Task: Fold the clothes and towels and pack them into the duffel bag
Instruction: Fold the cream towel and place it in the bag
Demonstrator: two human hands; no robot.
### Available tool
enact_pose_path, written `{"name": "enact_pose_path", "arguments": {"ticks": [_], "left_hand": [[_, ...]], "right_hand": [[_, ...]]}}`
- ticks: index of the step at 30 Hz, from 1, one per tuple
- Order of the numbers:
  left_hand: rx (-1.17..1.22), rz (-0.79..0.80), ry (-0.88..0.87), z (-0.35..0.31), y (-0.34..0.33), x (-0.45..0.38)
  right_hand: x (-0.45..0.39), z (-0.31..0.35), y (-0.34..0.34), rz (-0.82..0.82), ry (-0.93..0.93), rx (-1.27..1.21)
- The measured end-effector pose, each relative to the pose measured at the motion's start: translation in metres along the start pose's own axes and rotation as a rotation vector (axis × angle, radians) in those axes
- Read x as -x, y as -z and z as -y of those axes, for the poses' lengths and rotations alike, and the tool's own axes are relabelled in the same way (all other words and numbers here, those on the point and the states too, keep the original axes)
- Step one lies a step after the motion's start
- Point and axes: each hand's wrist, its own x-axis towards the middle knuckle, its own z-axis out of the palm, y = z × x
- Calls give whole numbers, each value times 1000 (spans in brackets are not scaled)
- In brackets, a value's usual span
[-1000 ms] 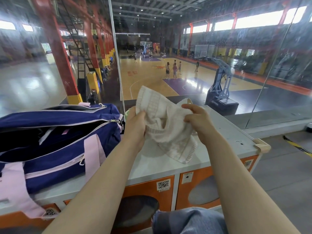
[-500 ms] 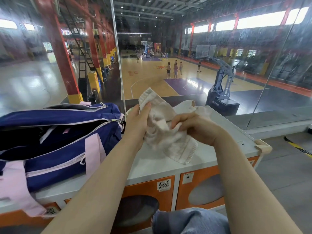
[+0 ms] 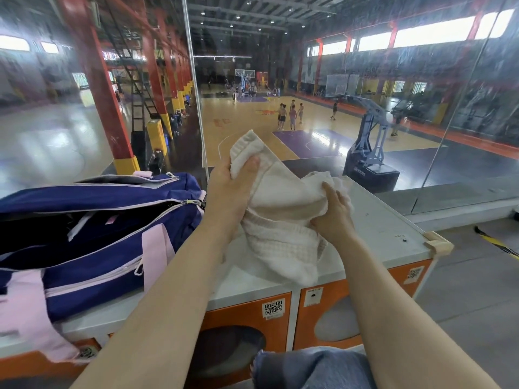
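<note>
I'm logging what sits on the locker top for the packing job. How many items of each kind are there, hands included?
Cream waffle-weave towel: 1
Navy duffel bag with pink straps, unzipped: 1
Hands gripping the towel, left hand and right hand: 2
Total: 4

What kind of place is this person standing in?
Most likely an indoor sports hall, seen from a raised spot behind glass. Below lies a wooden basketball court with players, a blue portable hoop stand close by, and orange-fronted lockers under the white top.
</note>
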Motion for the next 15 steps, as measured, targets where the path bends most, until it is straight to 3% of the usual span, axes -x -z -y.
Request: {"name": "enact_pose_path", "arguments": {"ticks": [3,6,10,12,15], "left_hand": [[-19,33,-3,-13,7,0],[-3,-37,-59,-26,26,-7],[-195,-68,-224,-27,47,-14],[-343,42,-202,-22,42,-13],[-543,347,-95,-7,22,-7]], "right_hand": [[-3,7,6,-21,74,44],[-1,16,16,-76,149,71],[7,36,27,-175,245,21],[12,51,33,-224,312,-60],[23,80,38,-227,454,-83]]}}
